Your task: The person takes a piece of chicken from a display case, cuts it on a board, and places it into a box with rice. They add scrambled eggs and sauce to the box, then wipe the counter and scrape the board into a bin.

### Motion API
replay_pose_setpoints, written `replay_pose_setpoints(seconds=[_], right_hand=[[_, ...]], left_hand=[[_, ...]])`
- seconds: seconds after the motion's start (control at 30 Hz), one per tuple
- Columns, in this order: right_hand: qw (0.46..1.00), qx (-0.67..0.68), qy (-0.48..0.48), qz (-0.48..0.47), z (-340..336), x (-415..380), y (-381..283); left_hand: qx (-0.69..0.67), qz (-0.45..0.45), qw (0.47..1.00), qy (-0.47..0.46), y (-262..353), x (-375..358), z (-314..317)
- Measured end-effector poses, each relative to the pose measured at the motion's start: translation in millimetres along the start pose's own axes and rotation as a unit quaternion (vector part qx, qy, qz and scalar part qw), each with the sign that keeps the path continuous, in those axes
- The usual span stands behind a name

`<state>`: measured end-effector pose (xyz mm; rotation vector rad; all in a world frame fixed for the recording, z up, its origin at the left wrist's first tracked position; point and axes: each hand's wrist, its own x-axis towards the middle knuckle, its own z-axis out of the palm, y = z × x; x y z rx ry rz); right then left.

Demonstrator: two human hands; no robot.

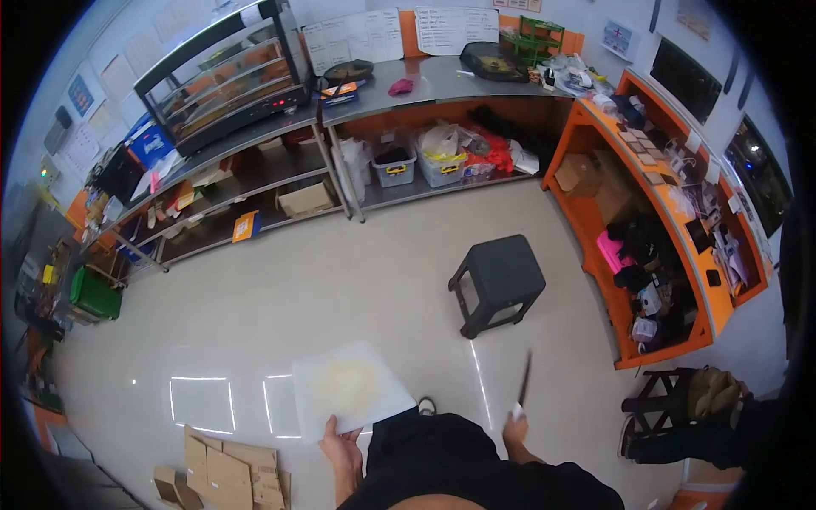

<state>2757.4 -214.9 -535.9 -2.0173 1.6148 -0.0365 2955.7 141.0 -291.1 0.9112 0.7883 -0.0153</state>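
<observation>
Low in the head view, my left hand (342,448) grips the near edge of a white cutting board (314,391), its thumb on top and fingers underneath. The board is held out over the floor, and a pale yellowish patch covers its middle. To the right of my body, my right hand (515,432) is closed round the light handle of a knife (526,378). Its dark narrow blade points forward, away from me. The knife and the board are well apart, with my dark-clothed body between and below them.
A black plastic stool (501,276) stands ahead on the tiled floor. Flattened cardboard (229,476) lies at lower left. Behind run a steel counter (425,81) with a glass display warmer (229,76) and an orange shelf unit (625,361). Dark trousers (693,442) and a shoe show at right.
</observation>
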Motion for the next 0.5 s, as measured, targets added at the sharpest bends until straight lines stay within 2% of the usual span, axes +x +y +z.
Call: replay_pose_setpoints(seconds=[0.07, 0.13, 0.2, 0.27, 0.3, 0.37, 0.47, 0.5], right_hand=[[0.983, 0.080, 0.038, -0.161, 27, 50, -105], [0.973, 0.109, -0.001, -0.203, 31, 92, -229], [0.952, 0.182, -0.014, -0.244, 43, 134, -333], [0.924, 0.222, 0.045, -0.310, 56, 178, -429], [0.927, 0.245, 0.031, -0.281, 56, 193, -471], [0.930, 0.277, 0.029, -0.239, 47, 227, -547], [0.934, 0.292, 0.041, -0.200, 15, 268, -621], [0.936, 0.295, 0.041, -0.187, 22, 277, -638]], left_hand=[[0.002, -0.004, 0.999, -0.044, 7, 27, 68], [0.025, 0.038, 0.993, -0.110, 21, 55, 137], [0.042, 0.041, 0.989, -0.136, 37, 87, 208], [0.029, 0.051, 0.982, -0.177, 48, 135, 271], [0.034, 0.047, 0.982, -0.178, 59, 153, 301], [0.029, 0.052, 0.962, -0.268, 75, 190, 389], [0.026, 0.033, 0.954, -0.297, 74, 257, 511], [0.038, 0.029, 0.953, -0.298, 79, 272, 533]])
